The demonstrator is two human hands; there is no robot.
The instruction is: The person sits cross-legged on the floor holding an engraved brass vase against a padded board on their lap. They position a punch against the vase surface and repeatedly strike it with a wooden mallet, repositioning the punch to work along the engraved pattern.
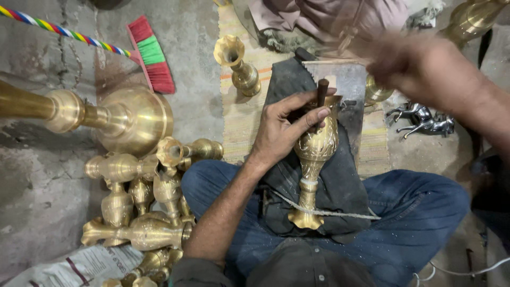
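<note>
An engraved brass vase [313,159] lies lengthwise on a dark cloth [340,180] across my lap, tied down by a white cord [324,211]. My left hand [284,130] pinches a short dark chisel [322,91] upright against the vase's upper body. Raised above and to the right, my right hand [419,66] is blurred with motion; what it holds cannot be made out.
A heap of brass vases [143,212] lies on the concrete floor at left, with a large brass vessel [127,119] behind. One brass vase [239,66] stands on a striped mat [241,119]. A red-green broom [149,53], silver horse figurines [425,119] and newspaper [79,266] lie around.
</note>
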